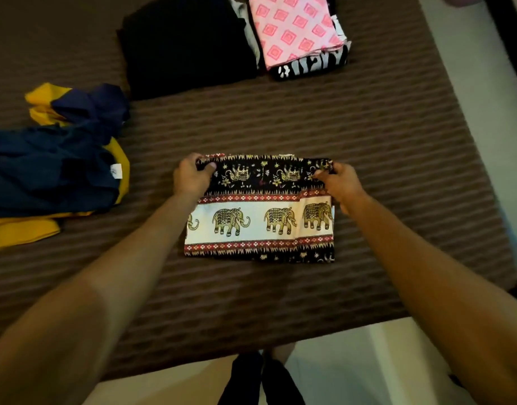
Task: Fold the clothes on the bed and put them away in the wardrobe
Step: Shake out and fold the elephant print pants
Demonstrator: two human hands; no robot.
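Both forearms reached over the brown ribbed bed point(368, 135). Between the left hand point(190, 178) and right hand point(340, 182), each pinching a far corner, lay the folded elephant-print cotton garment point(260, 217) (thin, limp, light); corner holds seemed best.

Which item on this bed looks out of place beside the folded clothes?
The navy and yellow garment at the bed's left edge lies crumpled and unfolded, while the black pile and pink patterned pile sit neatly folded.
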